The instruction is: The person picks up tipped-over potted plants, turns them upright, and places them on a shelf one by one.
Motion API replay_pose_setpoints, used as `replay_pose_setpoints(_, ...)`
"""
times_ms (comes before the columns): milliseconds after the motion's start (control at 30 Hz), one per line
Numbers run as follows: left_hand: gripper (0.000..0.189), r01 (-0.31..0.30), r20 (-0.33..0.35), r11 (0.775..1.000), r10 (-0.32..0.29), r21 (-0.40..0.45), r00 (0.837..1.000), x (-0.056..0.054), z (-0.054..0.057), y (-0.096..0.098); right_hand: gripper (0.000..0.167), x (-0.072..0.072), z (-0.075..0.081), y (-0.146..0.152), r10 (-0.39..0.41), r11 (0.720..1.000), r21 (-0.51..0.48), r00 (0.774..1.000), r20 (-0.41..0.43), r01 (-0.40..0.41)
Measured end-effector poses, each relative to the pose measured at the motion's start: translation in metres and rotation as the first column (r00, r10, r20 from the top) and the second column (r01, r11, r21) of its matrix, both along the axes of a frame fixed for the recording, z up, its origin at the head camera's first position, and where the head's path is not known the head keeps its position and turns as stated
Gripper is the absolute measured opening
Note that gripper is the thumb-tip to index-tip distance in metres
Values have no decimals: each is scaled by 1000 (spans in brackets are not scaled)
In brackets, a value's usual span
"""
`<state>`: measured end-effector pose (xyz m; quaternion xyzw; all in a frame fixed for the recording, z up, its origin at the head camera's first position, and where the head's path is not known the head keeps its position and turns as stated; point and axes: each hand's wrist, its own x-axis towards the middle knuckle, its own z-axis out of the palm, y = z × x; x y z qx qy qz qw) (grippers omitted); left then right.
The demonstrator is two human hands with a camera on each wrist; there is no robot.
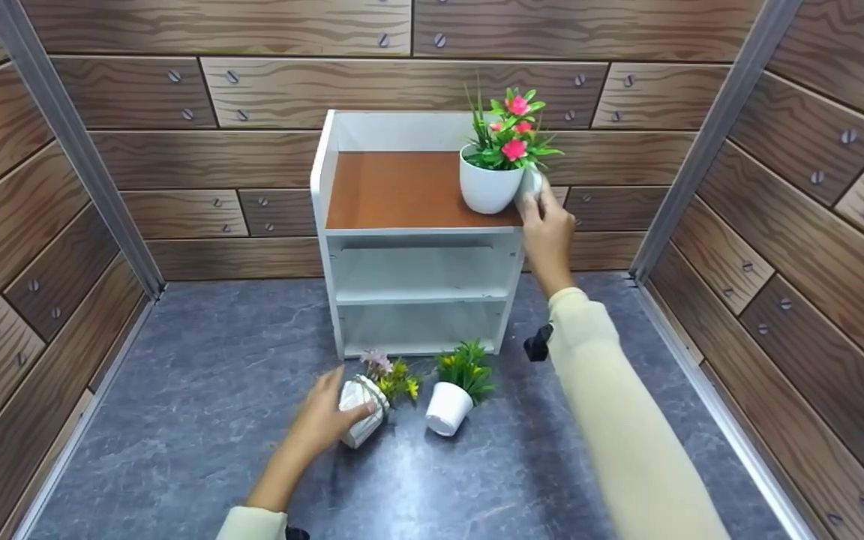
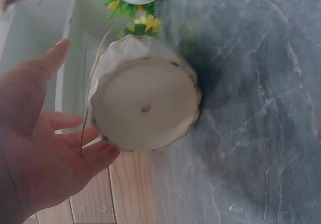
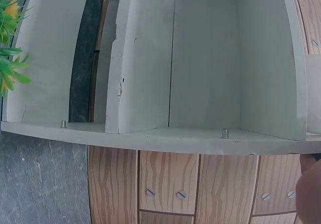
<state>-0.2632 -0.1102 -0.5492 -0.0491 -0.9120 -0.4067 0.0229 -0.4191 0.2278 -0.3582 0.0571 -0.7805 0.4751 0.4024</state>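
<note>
My right hand (image 1: 550, 232) grips the right side panel of a white shelf unit (image 1: 418, 231) near its top front corner. Just left of that hand, a smooth white pot with pink flowers (image 1: 490, 180) stands upright on the brown top board. On the floor, a ribbed white pot (image 2: 145, 103) with pink and yellow flowers lies on its side, its base facing the left wrist camera. My left hand (image 1: 327, 412) is around this pot with thumb and fingers spread wide. In the left wrist view its fingertips (image 2: 103, 151) are at the pot's side, while the thumb stands away.
A small white pot with a green plant (image 1: 448, 409) lies tipped over on the grey marbled floor (image 1: 207, 420), right of the ribbed pot. Two lower compartments of the shelf unit face forward. Wood-patterned walls (image 1: 252, 157) enclose the space on three sides.
</note>
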Motion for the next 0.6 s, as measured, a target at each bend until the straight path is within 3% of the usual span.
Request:
replay_pose_setpoints(400, 97, -34, 40, 972, 45, -233, 998, -1, -3, 16, 44, 0, 0, 0, 17, 1000, -12, 1000, 12, -16)
replay_pose_setpoints(600, 96, -35, -5, 953, 35, -300, 999, 1, -3, 21, 44, 0, 1, 0, 28, 999, -18, 1000, 10, -28)
